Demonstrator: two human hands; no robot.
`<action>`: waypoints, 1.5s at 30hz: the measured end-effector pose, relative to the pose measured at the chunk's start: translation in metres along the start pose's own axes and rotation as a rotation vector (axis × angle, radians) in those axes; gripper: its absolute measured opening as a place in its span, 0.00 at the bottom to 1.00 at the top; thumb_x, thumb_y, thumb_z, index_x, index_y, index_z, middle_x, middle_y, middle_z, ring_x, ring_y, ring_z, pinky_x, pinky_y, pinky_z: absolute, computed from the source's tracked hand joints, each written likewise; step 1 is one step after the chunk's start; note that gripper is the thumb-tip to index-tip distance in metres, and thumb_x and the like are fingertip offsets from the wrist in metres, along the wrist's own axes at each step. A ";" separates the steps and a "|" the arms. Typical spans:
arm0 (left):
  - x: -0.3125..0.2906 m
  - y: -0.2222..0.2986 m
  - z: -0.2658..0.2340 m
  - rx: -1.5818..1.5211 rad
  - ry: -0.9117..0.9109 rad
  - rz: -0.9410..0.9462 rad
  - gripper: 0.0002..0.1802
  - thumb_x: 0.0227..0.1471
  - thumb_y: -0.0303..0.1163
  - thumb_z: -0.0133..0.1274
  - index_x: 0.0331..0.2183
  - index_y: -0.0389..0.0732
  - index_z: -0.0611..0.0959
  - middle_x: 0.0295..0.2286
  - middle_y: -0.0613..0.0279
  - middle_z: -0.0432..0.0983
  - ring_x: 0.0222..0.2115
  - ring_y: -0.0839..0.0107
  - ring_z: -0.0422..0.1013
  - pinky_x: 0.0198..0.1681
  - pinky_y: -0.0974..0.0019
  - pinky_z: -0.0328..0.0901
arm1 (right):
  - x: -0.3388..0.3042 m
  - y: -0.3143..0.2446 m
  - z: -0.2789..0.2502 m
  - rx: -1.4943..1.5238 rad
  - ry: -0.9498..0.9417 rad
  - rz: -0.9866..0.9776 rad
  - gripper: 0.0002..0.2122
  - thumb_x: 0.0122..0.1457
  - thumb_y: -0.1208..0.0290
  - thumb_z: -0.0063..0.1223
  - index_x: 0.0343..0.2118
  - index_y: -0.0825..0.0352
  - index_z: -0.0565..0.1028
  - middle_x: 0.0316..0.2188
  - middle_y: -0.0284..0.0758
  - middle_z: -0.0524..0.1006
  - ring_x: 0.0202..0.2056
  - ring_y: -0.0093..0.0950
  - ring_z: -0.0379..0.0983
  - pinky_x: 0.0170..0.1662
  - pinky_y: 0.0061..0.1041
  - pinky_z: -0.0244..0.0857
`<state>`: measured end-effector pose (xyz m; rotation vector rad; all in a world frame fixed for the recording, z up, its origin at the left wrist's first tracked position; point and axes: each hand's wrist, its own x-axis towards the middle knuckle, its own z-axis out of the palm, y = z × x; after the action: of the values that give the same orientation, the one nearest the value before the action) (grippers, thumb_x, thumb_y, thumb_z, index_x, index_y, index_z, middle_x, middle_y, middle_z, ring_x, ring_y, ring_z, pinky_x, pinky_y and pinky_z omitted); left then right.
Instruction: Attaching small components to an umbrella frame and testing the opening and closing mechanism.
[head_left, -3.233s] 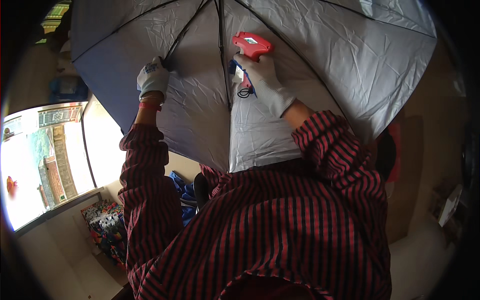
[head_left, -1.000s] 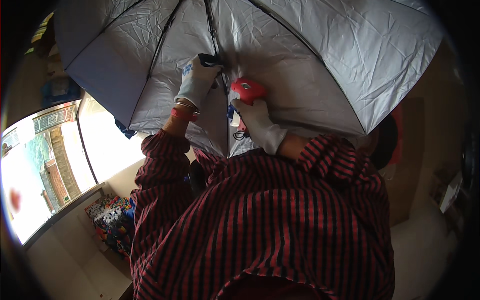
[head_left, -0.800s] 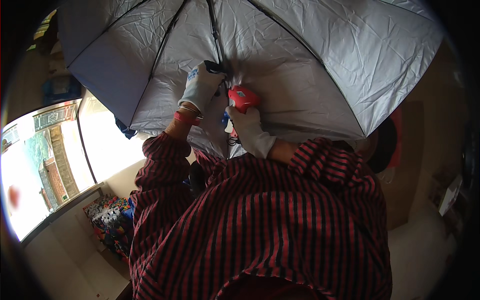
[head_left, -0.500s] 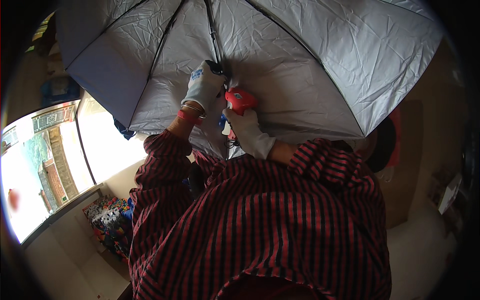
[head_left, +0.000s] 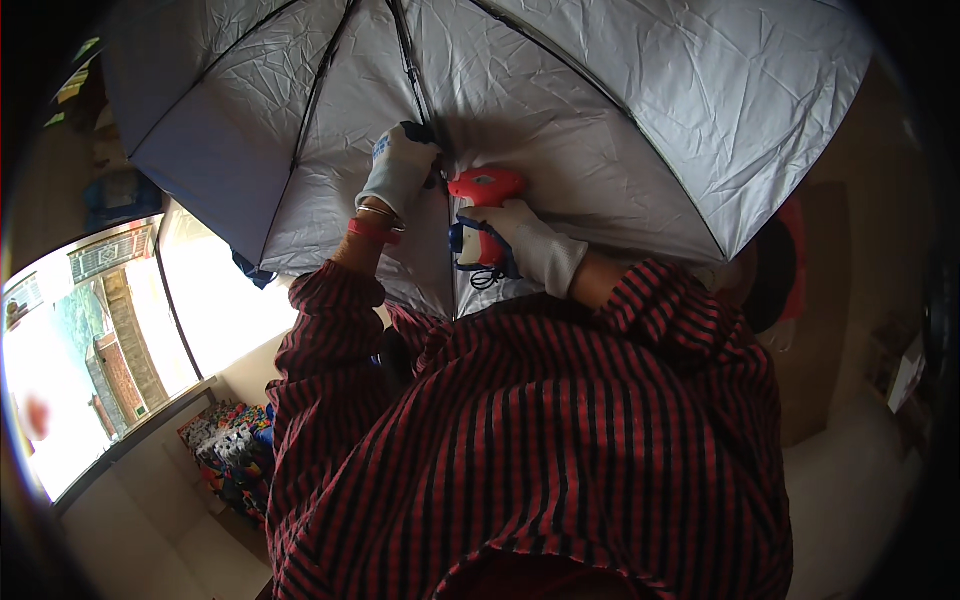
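Observation:
An opened umbrella [head_left: 560,150], silver on its inner side with dark ribs, fills the upper part of the view. My left hand [head_left: 398,168], in a white glove with a dark palm, is closed around a dark umbrella rib [head_left: 408,50] near the rib's lower stretch. Just right of it, my right hand [head_left: 525,240], gloved alike, wraps the grip of a red and white pistol-shaped tool [head_left: 487,184]. The tool's red head points left, close to the rib and my left fingers. A dark cord loop [head_left: 487,277] hangs below its grip. Its tip and exact kind I cannot make out.
Bright window openings [head_left: 110,340] lie at the left. A pile of colourful patterned cloth [head_left: 228,440] sits below them. At the right, beyond the umbrella's edge, are a round black object [head_left: 772,275] and a brown board [head_left: 820,350].
The tool and my right hand have shifted slightly right, and the hand has turned, showing more of the white grip. The umbrella and my left hand have moved slightly left.

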<state>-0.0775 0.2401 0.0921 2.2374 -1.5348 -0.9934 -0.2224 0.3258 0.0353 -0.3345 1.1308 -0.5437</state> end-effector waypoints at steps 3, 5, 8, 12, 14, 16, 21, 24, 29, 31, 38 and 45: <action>0.000 0.003 -0.002 -0.002 -0.021 -0.037 0.10 0.47 0.28 0.54 0.30 0.30 0.78 0.18 0.55 0.77 0.17 0.65 0.76 0.20 0.65 0.69 | 0.002 0.003 -0.004 0.075 -0.053 0.046 0.22 0.51 0.67 0.63 0.45 0.73 0.70 0.34 0.40 0.76 0.32 0.31 0.77 0.33 0.33 0.71; 0.005 0.001 -0.002 -0.011 -0.058 -0.022 0.11 0.48 0.29 0.54 0.30 0.29 0.78 0.18 0.54 0.77 0.17 0.64 0.76 0.20 0.65 0.69 | -0.002 0.007 -0.006 -0.040 -0.028 -0.098 0.22 0.51 0.67 0.63 0.45 0.74 0.70 0.34 0.39 0.76 0.33 0.29 0.76 0.34 0.31 0.70; 0.019 -0.018 0.001 -0.039 -0.117 0.018 0.11 0.48 0.30 0.54 0.32 0.31 0.79 0.18 0.55 0.77 0.17 0.64 0.76 0.21 0.65 0.70 | -0.008 0.000 -0.003 -0.063 -0.010 -0.059 0.21 0.51 0.67 0.63 0.44 0.74 0.71 0.33 0.37 0.76 0.32 0.28 0.75 0.34 0.30 0.69; 0.043 -0.064 0.000 0.192 -0.071 0.389 0.12 0.49 0.31 0.54 0.35 0.33 0.80 0.20 0.53 0.77 0.17 0.63 0.75 0.22 0.65 0.70 | -0.009 0.007 -0.002 -0.068 -0.034 -0.120 0.20 0.51 0.67 0.62 0.43 0.73 0.71 0.33 0.36 0.76 0.32 0.27 0.74 0.33 0.29 0.69; 0.050 -0.074 -0.001 0.259 -0.058 0.598 0.12 0.50 0.31 0.54 0.36 0.34 0.80 0.21 0.53 0.77 0.17 0.64 0.75 0.22 0.64 0.70 | -0.011 0.006 -0.003 -0.046 -0.084 -0.123 0.19 0.52 0.68 0.62 0.43 0.73 0.71 0.32 0.35 0.75 0.30 0.26 0.74 0.32 0.29 0.69; 0.036 -0.026 0.006 -0.020 -0.168 0.012 0.13 0.49 0.32 0.55 0.36 0.33 0.80 0.23 0.53 0.78 0.17 0.66 0.75 0.20 0.65 0.69 | -0.009 0.005 -0.013 -0.015 -0.065 -0.127 0.18 0.52 0.68 0.62 0.42 0.73 0.71 0.32 0.35 0.75 0.30 0.26 0.74 0.32 0.29 0.69; 0.036 -0.034 -0.001 -0.105 -0.151 0.023 0.10 0.47 0.30 0.57 0.31 0.34 0.81 0.19 0.58 0.76 0.14 0.71 0.71 0.16 0.67 0.64 | 0.001 0.011 -0.014 -0.067 -0.116 -0.155 0.18 0.51 0.68 0.63 0.41 0.73 0.71 0.31 0.35 0.75 0.28 0.25 0.74 0.31 0.29 0.69; 0.030 -0.026 -0.006 -0.135 -0.162 -0.002 0.07 0.46 0.28 0.57 0.28 0.35 0.81 0.17 0.60 0.75 0.11 0.74 0.67 0.14 0.69 0.61 | -0.003 0.002 -0.016 0.041 -0.159 -0.133 0.18 0.52 0.68 0.64 0.41 0.72 0.71 0.30 0.34 0.76 0.29 0.25 0.74 0.30 0.30 0.69; 0.026 -0.016 -0.004 -0.136 -0.245 0.035 0.14 0.45 0.31 0.58 0.35 0.34 0.80 0.24 0.53 0.78 0.16 0.66 0.74 0.17 0.66 0.67 | 0.004 0.011 -0.017 0.221 -0.171 -0.020 0.18 0.52 0.68 0.64 0.42 0.69 0.71 0.30 0.33 0.76 0.29 0.24 0.74 0.29 0.28 0.68; 0.009 -0.006 -0.005 -0.017 -0.140 0.030 0.15 0.46 0.34 0.55 0.36 0.36 0.79 0.28 0.49 0.79 0.24 0.59 0.77 0.25 0.60 0.70 | -0.003 0.013 -0.011 0.223 -0.176 -0.077 0.18 0.52 0.67 0.64 0.42 0.69 0.71 0.29 0.32 0.76 0.28 0.23 0.73 0.29 0.28 0.67; 0.050 -0.007 -0.101 0.752 0.199 0.088 0.18 0.50 0.37 0.50 0.43 0.40 0.76 0.37 0.45 0.78 0.43 0.48 0.73 0.46 0.53 0.67 | 0.020 -0.043 0.009 0.034 -0.180 -0.469 0.12 0.54 0.65 0.59 0.35 0.68 0.74 0.24 0.29 0.74 0.25 0.19 0.69 0.29 0.24 0.65; 0.065 -0.049 -0.133 0.888 0.413 0.030 0.17 0.51 0.35 0.49 0.43 0.42 0.75 0.39 0.44 0.77 0.41 0.49 0.75 0.43 0.53 0.70 | 0.041 -0.110 0.027 -0.091 0.062 -0.832 0.12 0.52 0.64 0.56 0.21 0.69 0.73 0.15 0.26 0.70 0.17 0.15 0.64 0.21 0.24 0.60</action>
<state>0.0588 0.1802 0.1379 2.6715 -2.0138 0.2633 -0.2115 0.2114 0.0718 -0.8853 1.0497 -1.2373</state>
